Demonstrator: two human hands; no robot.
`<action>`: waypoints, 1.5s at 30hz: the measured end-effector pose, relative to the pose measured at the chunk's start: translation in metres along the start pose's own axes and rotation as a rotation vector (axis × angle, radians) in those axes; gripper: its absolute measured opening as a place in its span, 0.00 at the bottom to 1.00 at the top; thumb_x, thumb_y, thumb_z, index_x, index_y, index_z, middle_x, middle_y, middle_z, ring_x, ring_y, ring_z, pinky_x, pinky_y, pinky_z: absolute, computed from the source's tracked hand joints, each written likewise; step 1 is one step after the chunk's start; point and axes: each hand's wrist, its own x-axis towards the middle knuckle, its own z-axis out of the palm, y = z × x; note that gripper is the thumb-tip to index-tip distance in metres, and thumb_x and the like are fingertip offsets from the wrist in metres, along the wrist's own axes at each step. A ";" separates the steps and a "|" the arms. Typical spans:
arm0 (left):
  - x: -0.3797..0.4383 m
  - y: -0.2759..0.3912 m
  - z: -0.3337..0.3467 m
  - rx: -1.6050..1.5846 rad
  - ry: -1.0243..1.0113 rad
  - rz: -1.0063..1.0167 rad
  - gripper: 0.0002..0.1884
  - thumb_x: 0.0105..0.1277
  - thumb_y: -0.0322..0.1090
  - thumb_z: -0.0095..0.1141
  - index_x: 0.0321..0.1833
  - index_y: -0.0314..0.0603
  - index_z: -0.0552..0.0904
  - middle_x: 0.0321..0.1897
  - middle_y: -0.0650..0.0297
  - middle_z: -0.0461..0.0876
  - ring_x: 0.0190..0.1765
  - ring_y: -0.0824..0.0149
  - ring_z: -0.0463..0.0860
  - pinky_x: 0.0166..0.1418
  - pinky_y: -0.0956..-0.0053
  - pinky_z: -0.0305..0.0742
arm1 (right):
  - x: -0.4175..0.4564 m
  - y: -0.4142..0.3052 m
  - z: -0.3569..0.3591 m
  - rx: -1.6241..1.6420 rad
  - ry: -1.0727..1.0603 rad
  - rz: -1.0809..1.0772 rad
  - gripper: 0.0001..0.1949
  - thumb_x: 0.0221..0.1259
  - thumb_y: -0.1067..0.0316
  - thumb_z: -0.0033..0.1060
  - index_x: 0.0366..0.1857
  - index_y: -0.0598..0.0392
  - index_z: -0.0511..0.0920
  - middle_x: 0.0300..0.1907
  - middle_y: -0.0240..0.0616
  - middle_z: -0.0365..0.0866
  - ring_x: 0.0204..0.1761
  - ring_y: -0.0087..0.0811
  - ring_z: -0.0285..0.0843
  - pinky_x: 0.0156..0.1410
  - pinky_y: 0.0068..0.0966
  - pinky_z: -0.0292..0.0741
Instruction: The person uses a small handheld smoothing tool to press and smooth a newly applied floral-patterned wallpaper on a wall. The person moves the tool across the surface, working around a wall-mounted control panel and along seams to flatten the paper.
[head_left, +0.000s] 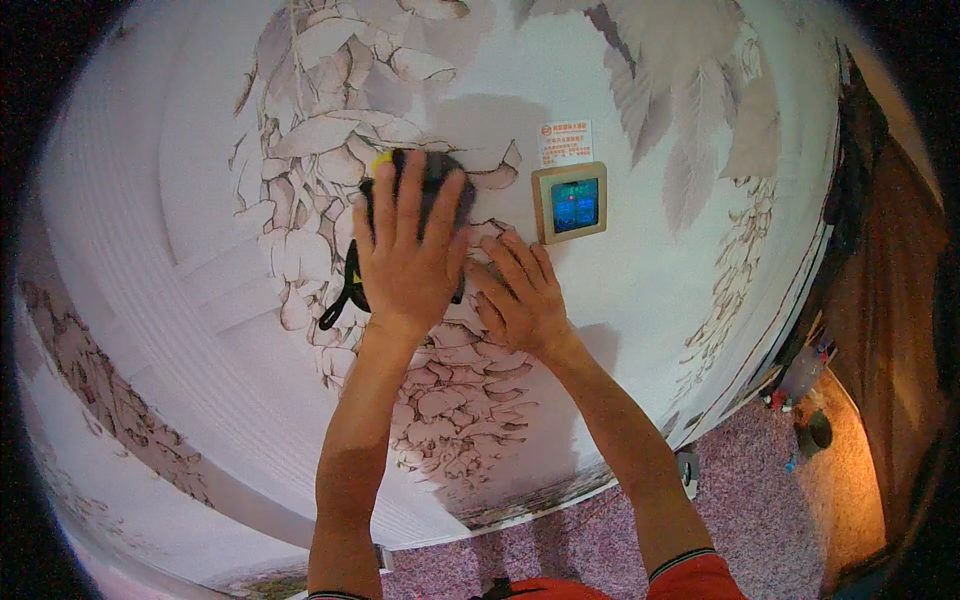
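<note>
My left hand (405, 255) lies spread over a black-and-yellow handheld device (450, 166) and holds it against the wall (652, 292). The palm hides most of the device, so its exact kind cannot be told. A black wrist strap (334, 309) hangs from its lower left side. Just to the right, my right hand (525, 296) rests at the wall with its fingers a little apart and nothing in it. Pale wallpaper printed with flower clusters (450, 390) and leaves covers the wall around both hands.
Above my right hand sits a gold-framed wall control panel (576, 202) with a lit screen. A paper label (566, 142) with writing is stuck above it. Low on the wall is a socket (688, 474). Patterned carpet (742, 442), a bin (814, 433) and a brown curtain (892, 330) lie right.
</note>
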 end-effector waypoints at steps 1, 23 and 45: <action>-0.005 0.000 0.002 0.002 -0.023 0.034 0.31 0.74 0.46 0.66 0.80 0.60 0.78 0.87 0.55 0.66 0.87 0.41 0.63 0.86 0.39 0.57 | -0.004 0.002 0.002 0.000 -0.008 -0.002 0.26 0.70 0.56 0.63 0.74 0.37 0.81 0.82 0.37 0.71 0.85 0.47 0.63 0.89 0.57 0.58; -0.067 0.016 0.017 0.012 -0.089 0.075 0.30 0.76 0.46 0.65 0.80 0.59 0.78 0.87 0.53 0.66 0.87 0.38 0.63 0.85 0.33 0.57 | -0.046 0.034 -0.022 0.010 -0.036 0.056 0.28 0.64 0.57 0.71 0.71 0.33 0.82 0.78 0.34 0.74 0.82 0.48 0.67 0.80 0.64 0.65; -0.039 0.029 0.020 0.000 -0.060 0.005 0.31 0.76 0.47 0.65 0.82 0.61 0.77 0.88 0.54 0.64 0.88 0.39 0.60 0.84 0.33 0.56 | -0.059 0.033 -0.016 -0.039 0.029 0.126 0.27 0.68 0.58 0.67 0.73 0.28 0.82 0.80 0.33 0.74 0.83 0.46 0.66 0.81 0.66 0.62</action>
